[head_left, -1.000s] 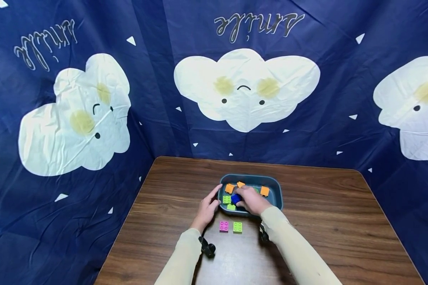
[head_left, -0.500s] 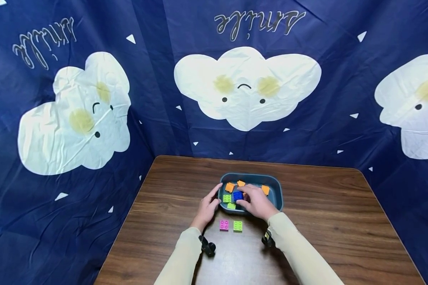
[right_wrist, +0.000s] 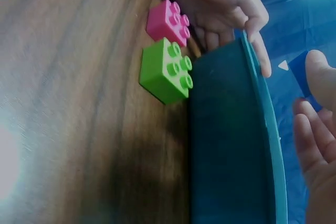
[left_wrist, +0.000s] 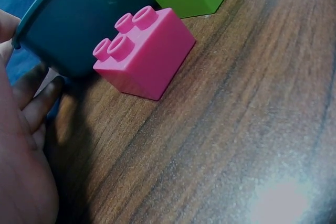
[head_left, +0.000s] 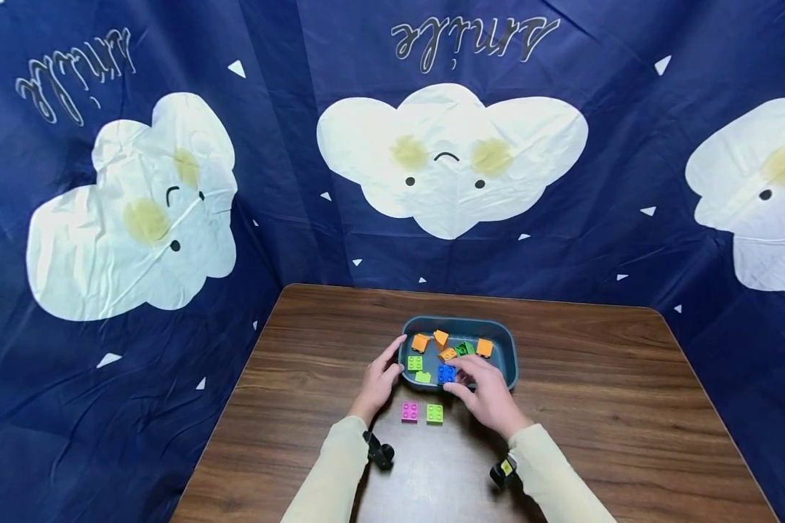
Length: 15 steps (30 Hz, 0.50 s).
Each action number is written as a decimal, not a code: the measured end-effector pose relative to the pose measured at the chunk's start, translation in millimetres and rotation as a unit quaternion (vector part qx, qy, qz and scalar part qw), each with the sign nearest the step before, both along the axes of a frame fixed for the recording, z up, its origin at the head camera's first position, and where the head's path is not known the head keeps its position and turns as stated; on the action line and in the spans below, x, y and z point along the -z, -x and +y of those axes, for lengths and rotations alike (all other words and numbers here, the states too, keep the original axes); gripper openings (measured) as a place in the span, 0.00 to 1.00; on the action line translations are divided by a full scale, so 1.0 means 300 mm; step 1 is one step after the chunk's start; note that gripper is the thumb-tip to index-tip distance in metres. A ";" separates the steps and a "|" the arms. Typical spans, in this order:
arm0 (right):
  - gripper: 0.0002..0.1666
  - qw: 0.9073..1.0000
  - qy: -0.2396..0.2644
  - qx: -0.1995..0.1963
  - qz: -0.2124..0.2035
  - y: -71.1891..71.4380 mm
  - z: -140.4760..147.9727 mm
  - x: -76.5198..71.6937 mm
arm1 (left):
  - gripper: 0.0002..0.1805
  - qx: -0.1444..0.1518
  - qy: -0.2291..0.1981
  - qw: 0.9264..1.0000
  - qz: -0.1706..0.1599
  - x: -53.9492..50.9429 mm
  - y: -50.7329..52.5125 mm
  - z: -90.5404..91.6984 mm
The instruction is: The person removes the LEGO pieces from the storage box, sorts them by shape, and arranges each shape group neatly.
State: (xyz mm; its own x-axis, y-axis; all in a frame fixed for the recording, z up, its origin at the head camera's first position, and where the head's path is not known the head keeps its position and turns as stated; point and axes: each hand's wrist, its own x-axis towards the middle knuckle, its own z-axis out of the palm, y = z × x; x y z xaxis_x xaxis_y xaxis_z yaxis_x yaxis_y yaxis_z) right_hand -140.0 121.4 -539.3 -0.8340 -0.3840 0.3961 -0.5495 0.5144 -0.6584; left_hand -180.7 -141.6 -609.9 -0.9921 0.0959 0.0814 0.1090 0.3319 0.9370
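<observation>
Blue cloth (head_left: 281, 160) hangs behind and beside the brown table (head_left: 301, 370), and I count three white clouds (head_left: 137, 218) on it and two upside-down words (head_left: 474, 45). On the left a pale sleeve (head_left: 330, 465) leads to the person's left hand (head_left: 376, 385), a black wrist camera (head_left: 381, 453) below it. That hand is spread, index finger and thumb resting at the left rim of the one dark teal bin (head_left: 507, 350); I can't tell how firmly.

Inside, on the left, lie two lime bricks (head_left: 415, 362), one near and one farther. Four orange bricks (head_left: 484, 348) sit mostly along the far side, from left to right, with one dark green brick (head_left: 464, 349) among them.

Just outside the near wall, left to right, stand one pink brick (head_left: 409, 412) and one loose lime brick (head_left: 435, 413), side by side, slightly apart, studs up.

The one blue brick (head_left: 446, 374) is at the near side of the bin, pinched between thumb and fingers of the right hand (head_left: 486, 396), which are only as far apart as the brick needs. This hand blocks my sight of the bin's near right part. A second wrist camera (head_left: 502, 472) and pale sleeve (head_left: 559, 476) follow, nearer and to the right.
</observation>
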 end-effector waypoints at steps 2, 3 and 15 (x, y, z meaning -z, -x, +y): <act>0.24 1.000 0.008 0.003 0.006 -0.021 0.004 0.007 | 0.35 0.000 0.000 1.000 -0.002 0.001 0.000 0.000; 0.24 1.000 0.012 0.004 0.008 -0.031 0.006 0.011 | 0.35 0.001 0.000 1.000 -0.001 0.000 0.000 0.000; 0.24 1.000 0.003 0.015 0.003 -0.135 0.050 0.065 | 0.36 -0.004 0.005 1.000 0.003 -0.008 -0.002 0.001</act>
State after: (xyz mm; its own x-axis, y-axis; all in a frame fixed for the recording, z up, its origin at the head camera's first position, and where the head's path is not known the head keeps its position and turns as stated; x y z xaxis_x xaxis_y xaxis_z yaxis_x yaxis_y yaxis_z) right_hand -99.7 136.4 -558.7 -0.8427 -0.3555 0.4042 -0.5379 0.5266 -0.6583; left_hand -180.1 -141.2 -607.4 -0.9923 0.0881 0.0868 0.1120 0.3427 0.9328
